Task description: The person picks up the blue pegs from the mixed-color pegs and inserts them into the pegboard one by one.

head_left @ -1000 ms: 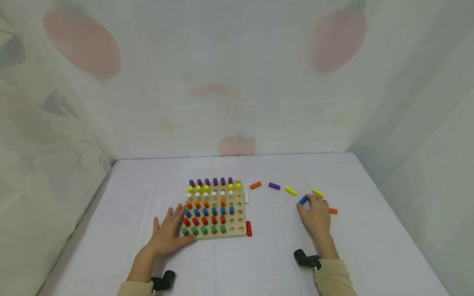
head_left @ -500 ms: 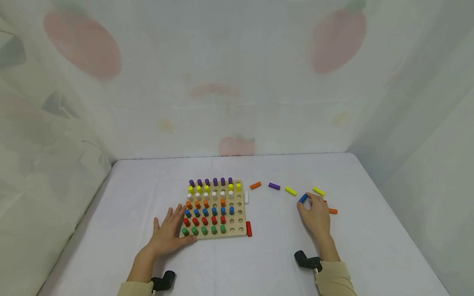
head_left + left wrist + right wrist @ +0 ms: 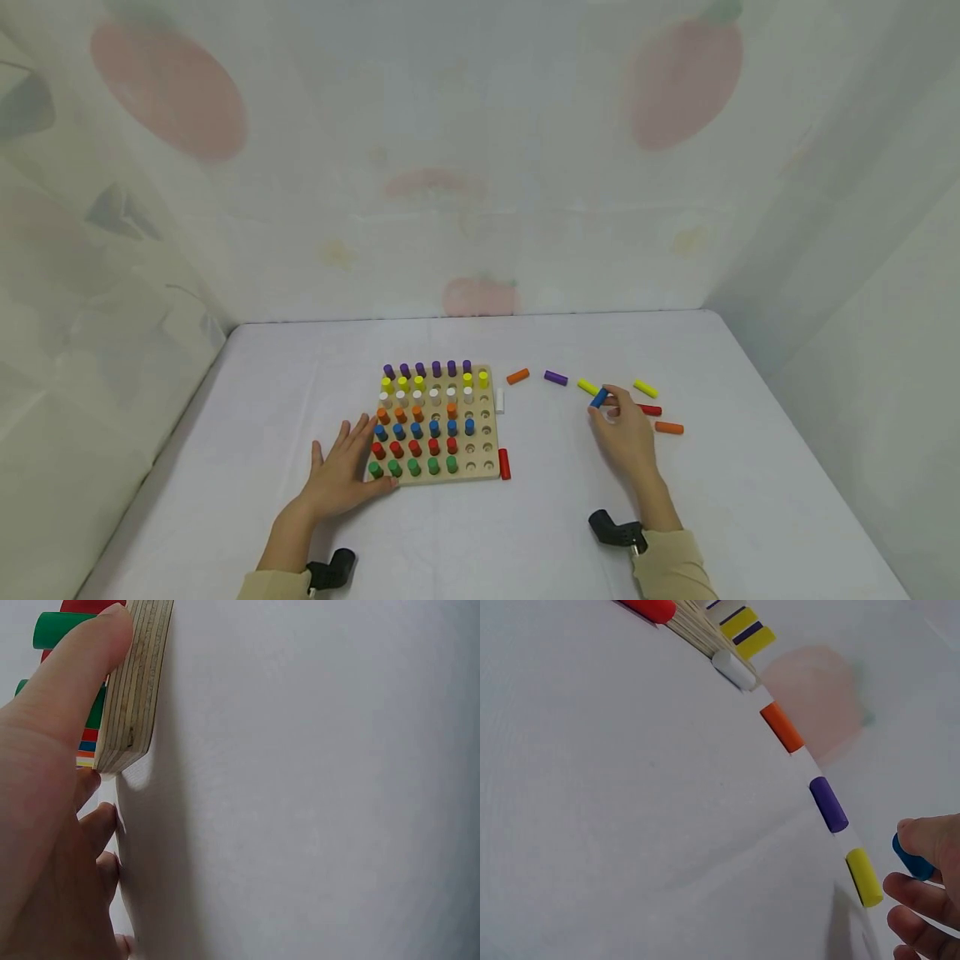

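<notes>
A wooden pegboard (image 3: 477, 467) lies left of the table's middle, with coloured pegs standing in rows and some bare holes toward its right side. My left hand (image 3: 339, 482) is spread at the board's near left corner. Its thumb (image 3: 90, 656) touches the front edge beside the green pegs, and the other fingers lie along the left side. To the right of the board, my right hand (image 3: 628, 435) pinches a blue peg (image 3: 599, 397) between thumb and fingers, tilted and raised above the tabletop.
Loose pegs lie right of the board: orange (image 3: 517, 377), purple (image 3: 556, 377), yellow (image 3: 587, 387), another yellow (image 3: 646, 388), red (image 3: 651, 410) and orange (image 3: 669, 427). A white peg (image 3: 499, 401) and a red peg (image 3: 504, 464) lie against the board's right edge.
My right hand has lifted the blue peg and moved a little left, uncovering the red peg behind it. The left hand and the board have stayed still.
</notes>
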Tool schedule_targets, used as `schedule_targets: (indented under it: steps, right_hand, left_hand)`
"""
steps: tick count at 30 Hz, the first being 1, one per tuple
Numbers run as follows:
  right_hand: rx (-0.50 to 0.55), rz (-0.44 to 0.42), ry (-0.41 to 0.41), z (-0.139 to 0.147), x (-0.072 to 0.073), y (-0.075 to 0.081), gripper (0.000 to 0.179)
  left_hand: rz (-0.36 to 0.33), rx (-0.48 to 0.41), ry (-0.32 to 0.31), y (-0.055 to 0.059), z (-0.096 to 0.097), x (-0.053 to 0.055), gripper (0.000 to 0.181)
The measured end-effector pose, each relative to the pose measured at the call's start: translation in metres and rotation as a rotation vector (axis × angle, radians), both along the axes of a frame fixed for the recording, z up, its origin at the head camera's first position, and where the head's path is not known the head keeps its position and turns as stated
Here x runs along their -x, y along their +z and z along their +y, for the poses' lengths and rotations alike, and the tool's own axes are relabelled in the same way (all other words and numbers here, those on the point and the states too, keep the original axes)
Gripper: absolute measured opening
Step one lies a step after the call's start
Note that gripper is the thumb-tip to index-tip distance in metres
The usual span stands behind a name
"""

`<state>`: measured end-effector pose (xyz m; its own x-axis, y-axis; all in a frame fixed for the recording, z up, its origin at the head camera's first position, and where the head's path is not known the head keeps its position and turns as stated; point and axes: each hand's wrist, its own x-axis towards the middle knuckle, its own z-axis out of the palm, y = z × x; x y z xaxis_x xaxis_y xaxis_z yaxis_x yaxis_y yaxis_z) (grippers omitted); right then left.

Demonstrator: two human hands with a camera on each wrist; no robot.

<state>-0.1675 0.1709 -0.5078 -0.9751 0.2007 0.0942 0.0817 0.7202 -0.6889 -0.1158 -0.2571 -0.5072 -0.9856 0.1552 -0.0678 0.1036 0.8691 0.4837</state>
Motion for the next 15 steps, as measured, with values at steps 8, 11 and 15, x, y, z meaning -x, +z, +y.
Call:
schedule_targets:
  steps: [8, 11, 15]
  right_hand:
    - [0.095, -0.004, 0.063, -0.02, 0.0, 0.004, 0.049]
    - [0.13, 0.015, 0.093, -0.026, 0.0, 0.003, 0.048]
    - [0.187, 0.044, 0.123, -0.033, 0.001, 0.003, 0.047]
  left_hand:
    - [0.007, 0.008, -0.003, -0.001, 0.0, 0.001, 0.103]
    - [0.004, 0.01, -0.003, -0.001, 0.0, 0.001, 0.104]
    - [0.0, 0.008, 0.0, 0.001, 0.0, 0.0, 0.103]
